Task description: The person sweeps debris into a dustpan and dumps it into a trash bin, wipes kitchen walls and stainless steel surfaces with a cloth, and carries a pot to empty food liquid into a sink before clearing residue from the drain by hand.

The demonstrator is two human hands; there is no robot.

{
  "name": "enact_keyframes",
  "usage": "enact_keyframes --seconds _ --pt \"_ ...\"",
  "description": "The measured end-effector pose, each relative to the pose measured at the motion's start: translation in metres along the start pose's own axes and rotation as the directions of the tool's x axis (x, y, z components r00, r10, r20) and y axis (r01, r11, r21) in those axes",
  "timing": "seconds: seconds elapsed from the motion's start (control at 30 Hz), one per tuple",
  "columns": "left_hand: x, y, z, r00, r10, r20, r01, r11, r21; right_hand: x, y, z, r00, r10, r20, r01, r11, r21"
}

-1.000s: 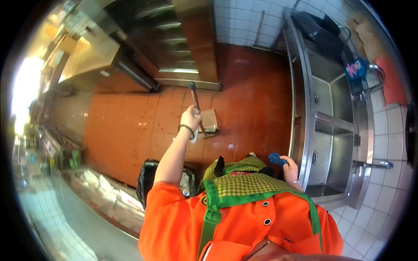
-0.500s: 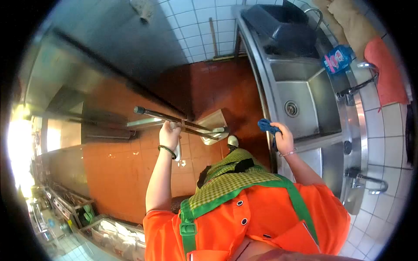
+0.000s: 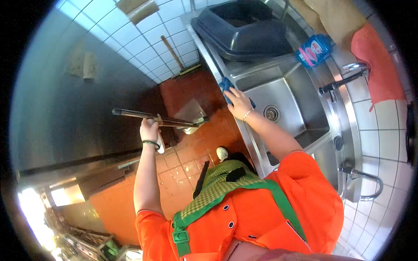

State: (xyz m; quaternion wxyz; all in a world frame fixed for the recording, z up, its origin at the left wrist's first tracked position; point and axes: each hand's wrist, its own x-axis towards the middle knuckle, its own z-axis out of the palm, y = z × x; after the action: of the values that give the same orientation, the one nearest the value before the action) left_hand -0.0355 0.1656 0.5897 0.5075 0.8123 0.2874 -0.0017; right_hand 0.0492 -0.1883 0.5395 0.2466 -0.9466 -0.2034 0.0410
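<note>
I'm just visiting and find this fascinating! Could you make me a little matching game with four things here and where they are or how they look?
Things:
1. Blue cloth
2. Long handle
3. Black tub
4. Blue bottle

Places and looks:
A. Shows a pink stripe, near a faucet
B. Gripped in the left hand
C. Sits on the sink unit, at the top of the picture
D. Under the right hand, at the sink unit's front edge

Right pairs: 1-D, 2-B, 3-C, 4-A
</note>
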Motion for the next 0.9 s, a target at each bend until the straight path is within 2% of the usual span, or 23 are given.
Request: enact_keyframes --seconds 0.07,0.1,0.13,0.17,0.2,0.23,0.27,0.3,0.33,0.37,0.4,0.43,0.47,0.5,0.53,0.57,0.6,0.63,0.67,0.7,0.73,0.8,0.9 --pt "0.028 0.029 0.019 0.996 -0.086 0.027 0.081 0.984 0.160 -0.020 0.014 -0.013 1.000 -0.001 0.020 0.000 0.998 0.060" --pt "0.041 0.035 0.019 0.996 -0.084 0.017 0.079 0.981 0.176 -0.024 0.020 -0.016 0.998 -0.052 0.024 0.049 0.992 0.119" --pt "0.058 0.035 0.013 0.997 -0.082 0.008 0.079 0.978 0.192 -0.029 0.012 -0.022 0.998 -0.023 0.053 0.016 0.990 0.142" --pt "0.080 0.023 0.001 0.998 0.033 -0.046 -0.010 0.904 0.427 -0.037 -0.011 -0.028 0.997 0.005 0.083 -0.019 0.986 0.163" --pt "0.096 0.011 -0.023 0.998 0.012 0.062 -0.027 0.972 0.232 -0.053 -0.049 -0.032 0.994 0.059 0.091 -0.068 0.992 0.108" --pt "0.090 -0.003 -0.071 0.997 0.026 0.066 -0.046 0.948 0.315 -0.060 -0.101 -0.031 0.992 0.027 0.121 -0.035 0.997 0.069" --pt "0.082 -0.015 -0.118 0.997 0.039 0.070 -0.064 0.916 0.395 -0.071 -0.161 -0.030 0.990 0.060 0.129 -0.073 0.992 0.099" --pt "0.058 -0.018 -0.159 0.998 0.030 0.047 -0.042 0.963 0.268 -0.093 -0.214 -0.025 0.986 0.080 0.143 -0.090 0.994 0.065" --pt "0.037 -0.045 -0.197 0.983 0.180 0.033 -0.168 0.818 0.551 -0.130 -0.249 -0.005 0.997 0.034 0.068 -0.039 0.997 0.063" --pt "0.034 -0.100 -0.229 0.988 0.151 0.025 -0.142 0.847 0.512 -0.161 -0.281 0.011 0.996 0.018 0.087 -0.022 0.998 0.053" --pt "0.004 -0.094 -0.282 0.997 0.076 0.024 -0.077 0.840 0.537 -0.182 -0.325 0.023 0.999 -0.006 0.051 0.003 0.999 0.044" --pt "-0.007 -0.078 -0.338 0.992 -0.103 0.072 0.063 0.905 0.421 -0.196 -0.391 0.007 0.997 0.029 0.067 -0.032 0.999 0.033" --pt "-0.014 -0.046 -0.414 0.991 -0.087 0.105 0.029 0.885 0.465 -0.186 -0.469 -0.020 0.995 0.064 0.081 -0.066 0.998 0.020" --pt "-0.006 -0.019 -0.496 0.980 -0.129 0.149 0.058 0.912 0.407 -0.162 -0.548 -0.046 0.992 0.083 0.096 -0.083 0.997 -0.008" --pt "0.013 -0.006 -0.568 0.981 0.081 0.174 -0.158 0.855 0.494 -0.129 -0.622 -0.074 0.989 0.102 0.108 -0.098 0.994 -0.038" --pt "0.005 0.040 -0.655 0.984 0.058 0.169 -0.123 0.905 0.407 -0.096 -0.679 -0.099 0.989 0.036 0.142 -0.031 0.999 -0.038" --pt "-0.005 0.072 -0.718 0.983 0.027 0.182 -0.103 0.902 0.420 -0.067 -0.714 -0.117 0.981 0.055 0.188 -0.041 0.996 -0.079" --pt "-0.017 0.070 -0.739 0.986 0.106 0.128 -0.147 0.916 0.372 -0.057 -0.730 -0.118 0.975 0.098 0.202 -0.076 0.990 -0.118" --pt "-0.043 0.057 -0.745 0.960 0.271 0.064 -0.277 0.904 0.325 -0.061 -0.741 -0.121 0.957 0.171 0.233 -0.133 0.976 -0.171" --pt "-0.066 0.040 -0.748 0.924 0.365 0.110 -0.380 0.904 0.195 -0.069 -0.750 -0.121 0.935 0.245 0.259 -0.188 0.956 -0.226" --pt "-0.104 0.050 -0.778 0.941 0.228 0.250 -0.294 0.916 0.274 -0.075 -0.756 -0.108 0.942 0.206 0.265 -0.149 0.964 -0.219" --pt "-0.134 -0.009 -0.808 0.848 0.456 0.270 -0.514 0.832 0.208 -0.088 -0.768 -0.081 0.907 0.279 0.316 -0.217 0.952 -0.217" --pt "-0.200 -0.072 -0.887 0.892 0.392 0.226 -0.436 0.877 0.200 -0.105 -0.777 -0.006 0.821 0.308 0.480 -0.276 0.951 -0.138"
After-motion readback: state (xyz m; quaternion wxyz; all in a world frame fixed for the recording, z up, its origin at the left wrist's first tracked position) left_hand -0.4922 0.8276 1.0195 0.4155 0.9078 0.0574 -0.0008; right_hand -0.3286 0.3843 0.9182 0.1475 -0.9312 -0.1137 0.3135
